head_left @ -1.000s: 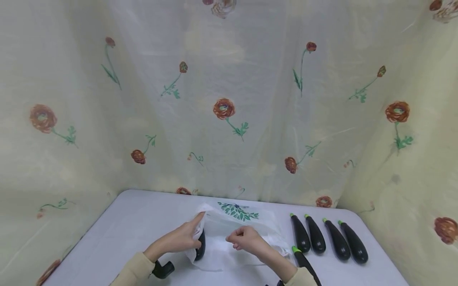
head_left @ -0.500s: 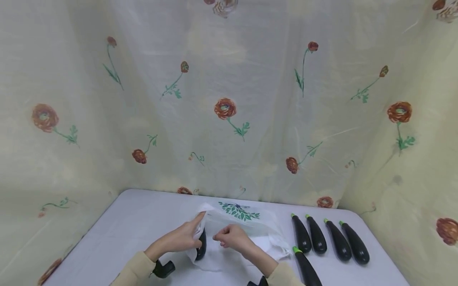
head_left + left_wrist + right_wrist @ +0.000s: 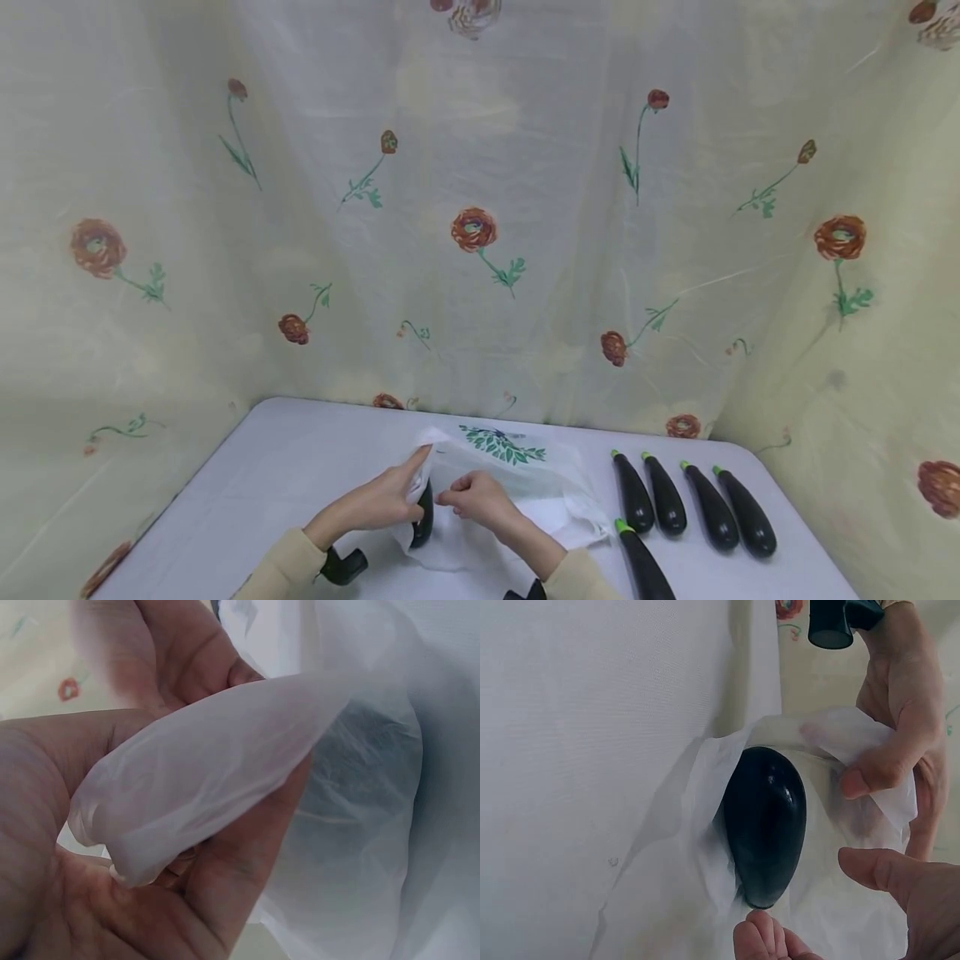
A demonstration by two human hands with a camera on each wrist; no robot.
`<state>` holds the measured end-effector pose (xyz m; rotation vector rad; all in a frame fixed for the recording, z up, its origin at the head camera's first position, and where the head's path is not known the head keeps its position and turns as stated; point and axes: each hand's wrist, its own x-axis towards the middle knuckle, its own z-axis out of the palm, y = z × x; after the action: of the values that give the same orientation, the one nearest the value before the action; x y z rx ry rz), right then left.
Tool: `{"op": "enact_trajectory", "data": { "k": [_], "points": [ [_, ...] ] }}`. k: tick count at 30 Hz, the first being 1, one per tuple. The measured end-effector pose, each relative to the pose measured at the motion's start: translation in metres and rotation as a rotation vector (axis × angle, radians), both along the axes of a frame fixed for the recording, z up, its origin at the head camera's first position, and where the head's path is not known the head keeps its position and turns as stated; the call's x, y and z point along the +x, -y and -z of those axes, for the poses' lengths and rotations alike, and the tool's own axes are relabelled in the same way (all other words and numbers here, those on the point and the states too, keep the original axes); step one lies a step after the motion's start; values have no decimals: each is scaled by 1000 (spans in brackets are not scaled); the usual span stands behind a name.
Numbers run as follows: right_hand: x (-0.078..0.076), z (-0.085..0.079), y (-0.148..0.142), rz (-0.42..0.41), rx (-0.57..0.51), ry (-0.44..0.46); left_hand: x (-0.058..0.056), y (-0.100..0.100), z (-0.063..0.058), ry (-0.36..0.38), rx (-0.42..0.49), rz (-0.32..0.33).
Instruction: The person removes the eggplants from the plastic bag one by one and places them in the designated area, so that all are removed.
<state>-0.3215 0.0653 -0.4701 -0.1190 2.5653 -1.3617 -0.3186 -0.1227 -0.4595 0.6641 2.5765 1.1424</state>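
A white plastic bag (image 3: 551, 479) with a green leaf print lies on the table, its mouth towards me. My left hand (image 3: 378, 500) grips the left side of that mouth; in the left wrist view the film (image 3: 202, 772) is folded over between thumb and fingers. Just inside the opening lies a glossy black eggplant (image 3: 769, 817), partly covered by the film. My right hand (image 3: 483, 504) is at the mouth, right of the eggplant. In the right wrist view its fingertips (image 3: 761, 937) are right at the eggplant's lower end, with the thumb spread apart from them.
Several black eggplants with green tips, one of them this eggplant (image 3: 716, 508), lie at the right of the white table (image 3: 315, 433). Another eggplant (image 3: 643, 567) lies nearer me. Dark wrist cameras sit at both sleeves. A flowered curtain (image 3: 480, 333) hangs behind the table.
My right hand has moved left across the bag's mouth, close to the eggplant inside. The left hand keeps its grip and place. The near right eggplant shows more as the right forearm shifts.
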Motion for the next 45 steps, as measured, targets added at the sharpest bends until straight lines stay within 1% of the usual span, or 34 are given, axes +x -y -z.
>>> {"op": "enact_trajectory", "data": {
  "k": [6, 10, 14, 20, 25, 30, 35, 39, 45],
  "points": [
    [-2, 3, 8, 1, 5, -10, 1, 0, 0, 2, 2, 12],
    [-1, 4, 13, 2, 15, -13, 1, 0, -1, 18, 17, 20],
    [-1, 6, 17, 5, 29, -29, 1, 0, -2, 22, 14, 14],
    [-3, 14, 21, -14, 19, -37, 0, 1, 0, 30, 12, 23],
    [-2, 17, 24, -39, -15, -22, -2, 2, 3, 24, 21, 38],
    [-2, 16, 25, -56, -44, 28, -3, 2, 4, 19, 25, 46],
    [-3, 14, 23, -73, -53, 70, -3, 2, 3, 9, 4, 39],
    [-2, 13, 22, -85, -59, 74, -3, 2, 3, 7, 1, 37],
    [1, 14, 21, -79, -87, 75, -2, 2, 3, 12, 6, 35]
  ]
}}
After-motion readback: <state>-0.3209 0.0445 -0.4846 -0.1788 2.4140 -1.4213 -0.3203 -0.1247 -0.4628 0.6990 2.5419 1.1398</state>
